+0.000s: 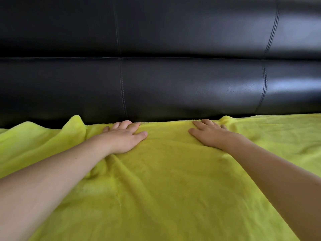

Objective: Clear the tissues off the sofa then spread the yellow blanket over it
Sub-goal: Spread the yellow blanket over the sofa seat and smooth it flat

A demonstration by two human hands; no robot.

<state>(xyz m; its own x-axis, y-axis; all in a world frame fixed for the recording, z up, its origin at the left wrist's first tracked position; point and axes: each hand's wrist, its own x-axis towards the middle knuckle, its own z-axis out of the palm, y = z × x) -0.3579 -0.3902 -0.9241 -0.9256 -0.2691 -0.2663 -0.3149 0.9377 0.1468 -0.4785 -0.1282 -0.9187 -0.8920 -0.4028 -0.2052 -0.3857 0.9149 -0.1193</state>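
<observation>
Sofa (173,75): black, glossy leather-look upholstery; the backrest fills the upper half of the view in two horizontal padded rolls, crossed by vertical stitched seams left of centre and at right. Yellow blanket (165,188): soft fleece, lime-yellow, lying over the seat and covering the whole lower half of the view; its far edge runs along the foot of the backrest, mostly flat at centre and right, with a raised, rumpled fold (74,126) standing against the backrest at left, and shallow creases fanning out near the left wrist. Left forearm: bare, entering from the lower left corner and reaching toward the backrest. Right forearm: bare, entering from the lower right edge, likewise extended. Left hand (124,138): palm down, flat on the blanket near its far edge, fingers straight and pressing the cloth, grasping nothing. Right hand (210,134): palm down, flat on the blanket near the same edge, fingers spread and released, pressing rather than gripping; set apart from the left hand with smooth cloth between them.
</observation>
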